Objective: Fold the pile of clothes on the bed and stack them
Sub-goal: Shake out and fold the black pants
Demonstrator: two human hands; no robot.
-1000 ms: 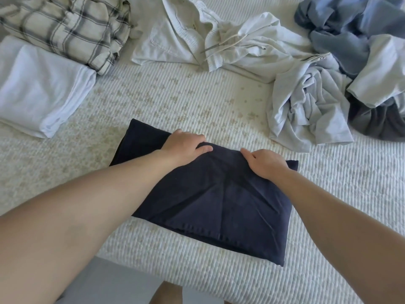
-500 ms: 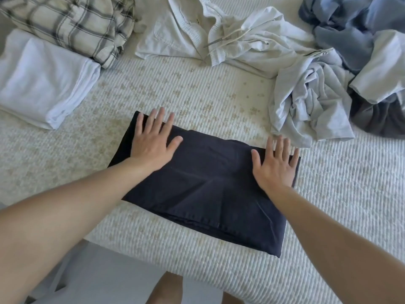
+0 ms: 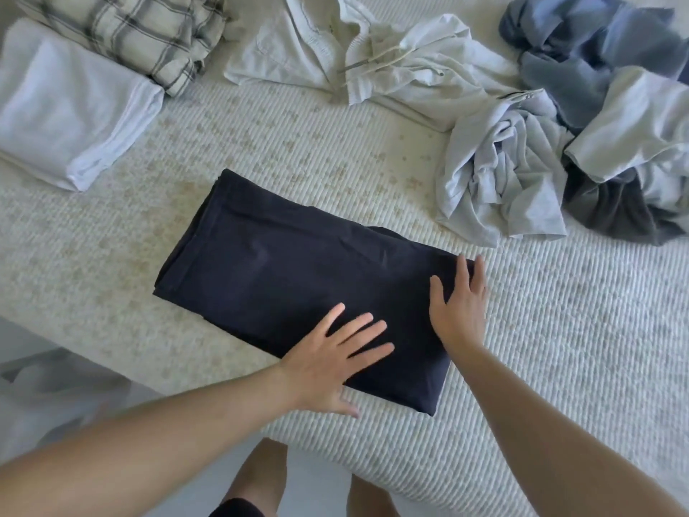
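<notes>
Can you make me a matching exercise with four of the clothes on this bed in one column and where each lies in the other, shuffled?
Things:
1. navy garment
2. white folded garment
3. plaid garment
4. blue and grey pile

Places:
A. far left corner, behind the white one
B. far right of the bed
C. near edge, under both flat hands
D. left side, in front of the plaid one

Pairs: 1-C, 2-D, 3-A, 4-B

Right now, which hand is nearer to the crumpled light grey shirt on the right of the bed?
The right hand. It lies flat on the right end of the dark folded cloth, just below the grey shirt. The left hand rests on the cloth's near edge, farther away.
</notes>
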